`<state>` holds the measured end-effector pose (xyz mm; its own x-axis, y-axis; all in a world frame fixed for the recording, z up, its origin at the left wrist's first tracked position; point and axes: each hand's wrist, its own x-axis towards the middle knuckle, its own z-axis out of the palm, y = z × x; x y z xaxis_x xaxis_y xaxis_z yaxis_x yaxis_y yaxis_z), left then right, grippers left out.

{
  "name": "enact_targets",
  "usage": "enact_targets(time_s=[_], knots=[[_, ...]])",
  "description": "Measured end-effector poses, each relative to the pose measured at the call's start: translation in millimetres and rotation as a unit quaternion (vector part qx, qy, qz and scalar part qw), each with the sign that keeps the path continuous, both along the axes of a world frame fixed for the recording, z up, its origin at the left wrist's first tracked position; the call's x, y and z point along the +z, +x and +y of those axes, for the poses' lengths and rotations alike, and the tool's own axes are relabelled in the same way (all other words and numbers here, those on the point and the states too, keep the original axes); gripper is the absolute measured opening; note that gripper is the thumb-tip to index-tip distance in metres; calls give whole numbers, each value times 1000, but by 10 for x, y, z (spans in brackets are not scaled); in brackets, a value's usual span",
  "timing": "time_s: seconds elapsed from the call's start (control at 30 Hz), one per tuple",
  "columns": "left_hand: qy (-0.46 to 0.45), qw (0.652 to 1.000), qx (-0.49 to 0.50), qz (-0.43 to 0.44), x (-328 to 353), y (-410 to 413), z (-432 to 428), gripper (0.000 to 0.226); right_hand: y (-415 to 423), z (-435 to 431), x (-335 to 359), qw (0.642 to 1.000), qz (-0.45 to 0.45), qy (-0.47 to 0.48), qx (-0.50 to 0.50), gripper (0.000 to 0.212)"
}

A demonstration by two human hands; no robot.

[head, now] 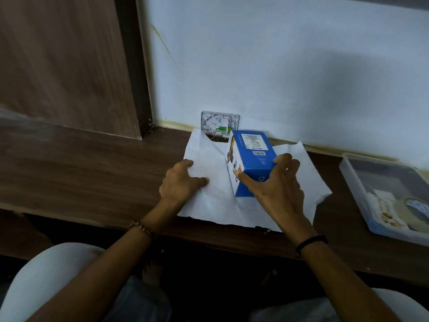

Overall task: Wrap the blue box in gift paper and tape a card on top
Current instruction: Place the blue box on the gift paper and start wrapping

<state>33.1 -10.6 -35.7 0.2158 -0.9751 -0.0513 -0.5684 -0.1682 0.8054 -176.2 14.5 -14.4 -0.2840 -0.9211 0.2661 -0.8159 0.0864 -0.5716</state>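
Our right hand has its grip round the blue box, which stands on the gift paper on the desk. Left hand at the box's 9 o'clock, thumb on the paper (pinching or pressing, we can't tell). Plastic tray at 3 o'clock.

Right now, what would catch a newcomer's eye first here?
The bright blue box stands out, sitting on a white sheet of paper at the middle of the dark wooden desk, its near end gripped by the right hand. The left hand presses the paper beside it. A clear plastic tray sits at the desk's right end.
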Motion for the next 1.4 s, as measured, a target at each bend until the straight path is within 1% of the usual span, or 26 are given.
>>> enact_targets(time_s=[0.1, 0.2, 0.37, 0.63, 0.8, 0.9, 0.97, 1.0, 1.07, 1.13, 1.17, 1.23, 1.3, 1.4], knots=[[-4, 1000, -8, -9, 11, 2, 17, 75, 10, 7, 17, 1000, 16, 14, -2, 94], [-14, 1000, -20, 1, 28, 5, 18, 77, 17, 22, 49, 999, 24, 24, -4, 101], [-27, 999, -29, -11, 99, -24, -7, 77, 12, 30, 71, 999, 46, 21, -8, 100], [-32, 998, -35, -36, 147, -52, -7, 79, 4, 21, 84, 998, 60, 31, -11, 106], [-37, 998, -42, -36, 200, -51, 0, 79, -24, 18, 97, 997, 68, 47, -5, 113], [-39, 997, -68, -14, 280, -58, 3, 80, -86, 10, 128, 995, 87, 43, 12, 119], [-50, 995, -87, 6, 337, -65, 4, 80, -127, -22, 151, 996, 85, 21, 31, 115], [-55, 994, -88, 20, 362, -71, 11, 79, -144, -46, 160, 997, 69, 14, 44, 110], [-50, 995, -76, 47, 411, -95, 44, 76, -153, -94, 173, 997, 9, 21, 68, 101], [-43, 995, -57, 63, 429, -104, 66, 73, -132, -134, 174, 995, -40, 54, 78, 102], [-43, 996, -52, 65, 426, -105, 72, 70, -108, -144, 164, 993, -39, 71, 80, 105], [-44, 996, -45, 60, 425, -100, 86, 61, -48, -133, 137, 993, 1, 88, 81, 109], [-38, 997, -36, 56, 434, -90, 91, 61, -8, -112, 107, 994, 26, 73, 75, 106], [-43, 997, -33, 50, 445, -82, 97, 62, -1, -77, 100, 995, 25, 54, 74, 99]])
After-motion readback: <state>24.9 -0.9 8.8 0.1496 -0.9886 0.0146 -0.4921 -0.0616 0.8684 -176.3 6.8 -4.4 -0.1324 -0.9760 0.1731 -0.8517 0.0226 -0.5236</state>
